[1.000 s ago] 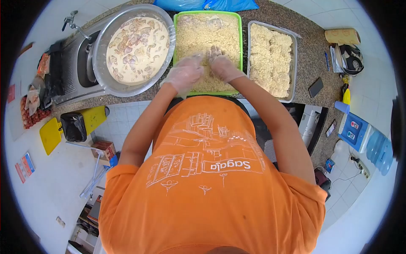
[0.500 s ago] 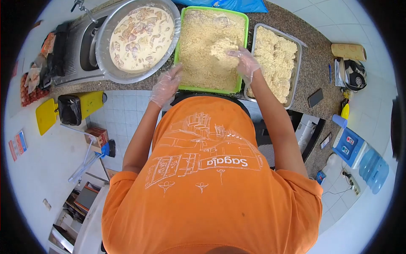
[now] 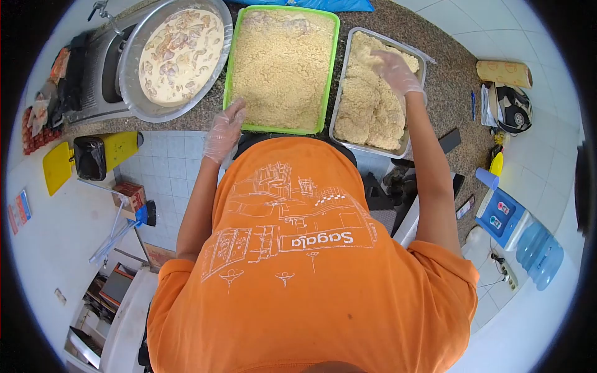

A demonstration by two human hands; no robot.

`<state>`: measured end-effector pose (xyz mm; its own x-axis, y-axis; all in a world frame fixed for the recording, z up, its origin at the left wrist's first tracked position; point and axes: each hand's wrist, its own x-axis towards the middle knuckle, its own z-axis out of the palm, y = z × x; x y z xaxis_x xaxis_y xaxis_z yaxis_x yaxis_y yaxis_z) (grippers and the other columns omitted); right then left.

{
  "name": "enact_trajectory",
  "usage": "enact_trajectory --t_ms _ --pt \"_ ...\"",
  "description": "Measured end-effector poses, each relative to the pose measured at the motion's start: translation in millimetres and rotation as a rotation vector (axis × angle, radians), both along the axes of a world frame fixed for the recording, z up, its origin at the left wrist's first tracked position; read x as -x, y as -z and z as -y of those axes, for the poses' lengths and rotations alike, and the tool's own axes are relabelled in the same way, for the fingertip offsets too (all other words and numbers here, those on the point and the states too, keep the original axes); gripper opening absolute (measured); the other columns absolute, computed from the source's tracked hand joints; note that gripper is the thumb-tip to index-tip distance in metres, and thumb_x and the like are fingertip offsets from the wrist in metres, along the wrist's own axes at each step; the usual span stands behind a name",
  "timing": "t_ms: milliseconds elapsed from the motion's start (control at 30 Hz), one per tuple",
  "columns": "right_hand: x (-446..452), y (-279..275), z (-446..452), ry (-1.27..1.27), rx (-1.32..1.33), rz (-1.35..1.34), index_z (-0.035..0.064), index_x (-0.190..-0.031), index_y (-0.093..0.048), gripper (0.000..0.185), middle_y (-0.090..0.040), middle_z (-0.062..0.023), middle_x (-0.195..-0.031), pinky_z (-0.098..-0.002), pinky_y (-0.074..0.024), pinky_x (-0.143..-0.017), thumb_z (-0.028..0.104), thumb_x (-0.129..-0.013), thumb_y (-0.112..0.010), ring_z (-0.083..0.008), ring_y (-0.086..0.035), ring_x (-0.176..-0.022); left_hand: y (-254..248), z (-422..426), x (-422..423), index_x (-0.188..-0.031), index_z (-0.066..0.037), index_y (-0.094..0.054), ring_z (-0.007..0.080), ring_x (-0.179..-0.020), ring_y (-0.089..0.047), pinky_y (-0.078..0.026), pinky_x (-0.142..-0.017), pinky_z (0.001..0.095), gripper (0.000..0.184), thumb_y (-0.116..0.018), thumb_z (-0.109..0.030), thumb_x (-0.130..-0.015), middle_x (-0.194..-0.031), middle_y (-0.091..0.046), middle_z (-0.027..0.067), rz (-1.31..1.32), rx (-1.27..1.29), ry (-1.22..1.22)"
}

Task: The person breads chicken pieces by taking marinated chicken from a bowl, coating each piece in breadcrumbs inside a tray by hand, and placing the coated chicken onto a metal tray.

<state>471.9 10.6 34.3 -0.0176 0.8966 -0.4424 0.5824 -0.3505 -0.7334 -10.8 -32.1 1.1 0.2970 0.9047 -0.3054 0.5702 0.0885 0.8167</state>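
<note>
My left hand [image 3: 224, 132], in a clear plastic glove, is closed on the near left edge of a green tray [image 3: 327, 99] full of pale breading crumbs [image 3: 283, 68]. A few pieces show through the coating at the tray's far end. My right hand [image 3: 398, 71], gloved too, lies over the far part of a metal tray [image 3: 407, 147] with its fingers stretched out on the crumb-coated pieces. These breaded pieces [image 3: 367, 112], which look like chicken, lie close together. Whatever is under the right fingers is hidden.
Left of the green tray stands a large metal basin [image 3: 129, 81] of raw pieces in creamy batter [image 3: 180, 59], partly over the sink [image 3: 112, 62]. A phone [image 3: 449, 141] and a blue cup [image 3: 487, 178] are on the granite counter [image 3: 457, 74] at right.
My right hand has moved right from the green tray to the metal tray, with the crumb-covered piece it held. My left hand stays at the green tray's edge. The view has shifted slightly.
</note>
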Motion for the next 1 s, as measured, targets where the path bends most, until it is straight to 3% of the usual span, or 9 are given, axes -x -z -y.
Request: enact_trajectory --t_ms 167,267,367,533,567,633,733,867,1000 --pt "1 17 11 -0.131 -0.069 0.199 0.013 -0.133 -0.066 0.038 -0.064 -0.0155 -0.136 -0.037 -0.0451 -0.108 0.026 -0.099 -0.055 -0.031 -0.062 -0.123 2 8 -6 -0.139 0.003 -0.056 0.0313 -0.125 -0.062 -0.045 -0.106 0.0363 0.047 -0.057 -0.028 -0.103 -0.133 -0.064 0.0227 0.042 0.02 -0.036" --pt "9 34 13 -0.148 -0.144 0.477 0.0126 -0.127 -0.07 0.034 -0.065 -0.0184 -0.132 -0.0408 -0.0482 -0.105 0.016 -0.098 -0.052 -0.0362 -0.063 -0.118 4 6 -4 -0.139 0.002 -0.056 0.0312 -0.125 -0.062 -0.045 -0.106 0.0361 0.047 -0.057 -0.028 -0.103 -0.134 -0.064 0.0222 0.027 0.042 -0.03" --pt "4 41 8 -0.129 -0.138 0.502 0.0095 -0.122 -0.072 0.038 -0.071 -0.0219 -0.115 -0.04 -0.0513 -0.099 0.002 -0.089 -0.054 -0.0373 -0.068 -0.108 -1 1 -3 -0.139 0.002 -0.056 0.0314 -0.125 -0.062 -0.046 -0.106 0.0362 0.047 -0.057 -0.028 -0.104 -0.133 -0.065 0.0221 -0.011 0.053 0.006" --pt "29 36 -2 -0.251 -0.158 0.662 0.0093 -0.118 -0.073 0.031 -0.071 -0.0225 -0.11 -0.0426 -0.0527 -0.095 0.008 -0.091 -0.058 -0.0369 -0.069 -0.105 -18 -16 1 -0.139 0.0 -0.057 0.0375 -0.12 -0.062 -0.048 -0.103 0.0382 0.044 -0.057 -0.025 -0.102 -0.136 -0.062 0.0215 -0.118 -0.007 0.133" --pt "40 32 -7 -0.265 -0.162 0.707 0.0094 -0.118 -0.073 0.03 -0.071 -0.023 -0.109 -0.0429 -0.053 -0.095 0.009 -0.091 -0.06 -0.0366 -0.07 -0.104 -17 -23 3 -0.14 0.0 -0.055 0.0391 -0.118 -0.062 -0.049 -0.102 0.0394 0.046 -0.059 -0.024 -0.101 -0.137 -0.06 0.0222 -0.242 -0.115 0.275" --pt "71 17 -21 -0.202 -0.221 0.501 0.0074 -0.126 -0.068 0.036 -0.068 -0.0222 -0.119 -0.0432 -0.0526 -0.096 0.012 -0.09 -0.065 -0.0358 -0.068 -0.11 -13 -37 5 -0.14 -0.001 -0.052 0.0423 -0.114 -0.062 -0.051 -0.1 0.0418 0.049 -0.061 -0.022 -0.097 -0.14 -0.055 0.0235 -0.494 -0.325 0.551" --pt "136 43 -23 -0.38 -0.192 0.415 0.0036 -0.137 -0.057 0.056 -0.062 -0.0213 -0.133 -0.0432 -0.0519 -0.098 0.015 -0.086 -0.074 -0.0357 -0.062 -0.119 15 -63 -22 -0.14 -0.001 -0.047 0.0441 -0.111 -0.061 -0.053 -0.095 0.0452 0.056 -0.066 -0.022 -0.091 -0.141 -0.05 0.0258 -0.57 -0.455 0.499" --pt "235 62 -24 -0.55 0.002 0.653 -0.0006 -0.14 -0.049 0.074 -0.056 -0.0207 -0.139 -0.0434 -0.0517 -0.1 0.016 -0.076 -0.082 -0.037 -0.056 -0.128 71 -86 -60 -0.137 0.001 -0.044 0.0456 -0.117 -0.059 -0.05 -0.098 0.0495 0.061 -0.069 -0.027 -0.089 -0.14 -0.05 0.0294 -0.693 -0.327 0.628" --pt "251 126 -30 -0.166 -0.062 0.409 0.0017 -0.128 -0.058 0.061 -0.064 -0.0239 -0.123 -0.0447 -0.0532 -0.096 0.018 -0.074 -0.082 -0.0392 -0.062 -0.117 48 -120 -82 -0.141 0.001 -0.044 0.0419 -0.123 -0.059 -0.048 -0.103 0.0488 0.066 -0.07 -0.027 -0.088 -0.138 -0.054 0.0294 -0.478 -0.006 0.651"
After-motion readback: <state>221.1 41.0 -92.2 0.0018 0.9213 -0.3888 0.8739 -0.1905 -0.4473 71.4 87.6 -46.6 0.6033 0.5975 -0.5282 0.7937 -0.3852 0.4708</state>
